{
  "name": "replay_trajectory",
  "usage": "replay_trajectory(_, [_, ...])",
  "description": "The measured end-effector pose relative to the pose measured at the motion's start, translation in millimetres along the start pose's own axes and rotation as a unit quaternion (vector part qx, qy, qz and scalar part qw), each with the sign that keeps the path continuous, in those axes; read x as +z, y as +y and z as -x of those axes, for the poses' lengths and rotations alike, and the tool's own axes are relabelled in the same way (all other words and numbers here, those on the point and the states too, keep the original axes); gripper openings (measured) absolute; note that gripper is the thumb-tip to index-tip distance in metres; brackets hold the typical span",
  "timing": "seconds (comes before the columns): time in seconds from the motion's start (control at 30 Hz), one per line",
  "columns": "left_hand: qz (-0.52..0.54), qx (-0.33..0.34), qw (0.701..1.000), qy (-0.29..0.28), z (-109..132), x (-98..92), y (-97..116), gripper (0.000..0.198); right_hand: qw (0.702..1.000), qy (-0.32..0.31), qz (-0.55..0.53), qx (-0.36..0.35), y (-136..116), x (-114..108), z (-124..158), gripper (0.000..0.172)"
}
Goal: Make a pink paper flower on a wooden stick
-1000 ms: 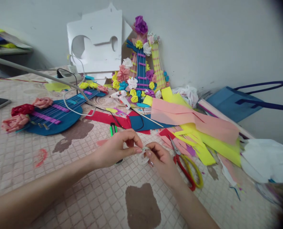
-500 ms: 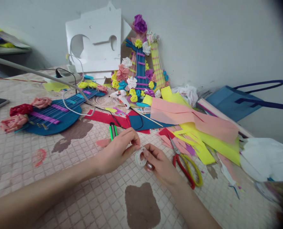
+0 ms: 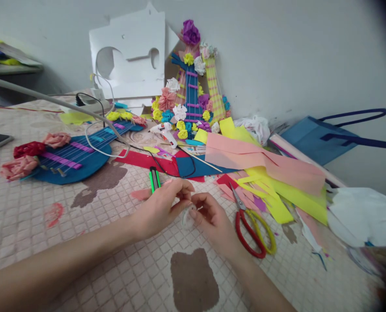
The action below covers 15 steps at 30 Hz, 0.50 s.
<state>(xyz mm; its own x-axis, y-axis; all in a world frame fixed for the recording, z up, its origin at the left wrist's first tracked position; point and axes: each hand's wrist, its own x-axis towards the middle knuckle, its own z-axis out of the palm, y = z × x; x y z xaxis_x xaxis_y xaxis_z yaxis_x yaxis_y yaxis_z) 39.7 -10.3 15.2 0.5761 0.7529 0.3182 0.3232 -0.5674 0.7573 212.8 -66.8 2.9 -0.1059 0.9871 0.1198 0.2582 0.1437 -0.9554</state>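
My two hands meet low over the tablecloth. Between the thumb and fingers of my right hand [image 3: 214, 221] is a small whitish ring-shaped spool [image 3: 187, 219], blurred and partly covered. My left hand [image 3: 165, 206] is closed in a pinch at the spool's upper edge; what lies between its fingertips is too small to make out. Just behind my left hand lies a green and black box cutter [image 3: 154, 180]. Scissors with one red and one yellow handle [image 3: 250, 234] rest to the right of my right hand, blades pointing away.
A blue paper guitar [image 3: 82, 162] with paper flowers lies left. Behind it are a hot glue gun [image 3: 166, 133], decorated guitars [image 3: 192, 95] and a cut white board [image 3: 128, 82]. Crepe paper [image 3: 264, 162] and a blue bag [image 3: 321, 138] occupy the right. A pale cable [image 3: 56, 102] crosses from the left.
The spool has turned and shifted slightly left and down; its centre hole shows less clearly. My right hand has moved slightly left, revealing more of the red scissor handle.
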Motion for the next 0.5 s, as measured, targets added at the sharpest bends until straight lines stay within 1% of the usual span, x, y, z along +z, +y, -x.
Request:
replay_trajectory(0.1, [0.006, 0.007, 1.0, 0.006, -0.1, 0.2, -0.3, 0.028, 0.997, 0.028, 0.059, -0.045, -2.0, 3.4, 1.1, 0.021])
replay_trajectory(0.17, [-0.005, 0.015, 1.0, 0.001, 0.6, 0.3, 0.4, 0.026, 0.992, 0.049, 0.097, -0.064, -3.5, 5.7, 1.7, 0.02])
replay_trajectory(0.2, [-0.012, 0.024, 1.0, 0.0, 1.1, 0.5, 0.9, 0.023, 0.991, 0.055, 0.104, -0.062, -4.2, 6.6, 2.0, 0.018])
replay_trajectory(0.27, [-0.023, 0.045, 0.999, 0.004, 2.1, 0.9, 2.2, 0.015, 0.994, 0.051, 0.09, -0.034, -4.9, 7.5, 2.2, 0.015])
replay_trajectory(0.33, [-0.031, 0.056, 0.998, 0.014, 2.4, 1.3, 3.2, 0.012, 0.998, 0.033, 0.056, 0.001, -4.8, 7.2, 2.1, 0.011])
replay_trajectory(0.4, [-0.024, 0.044, 0.999, 0.019, 1.8, 0.9, 3.7, 0.012, 1.0, 0.005, 0.023, 0.018, -4.3, 6.0, 1.9, 0.01])
replay_trajectory(0.5, [0.004, 0.012, 1.0, 0.023, -0.3, -0.8, 4.2, 0.018, 0.999, -0.024, -0.029, 0.006, -3.8, 4.5, 2.0, 0.016])
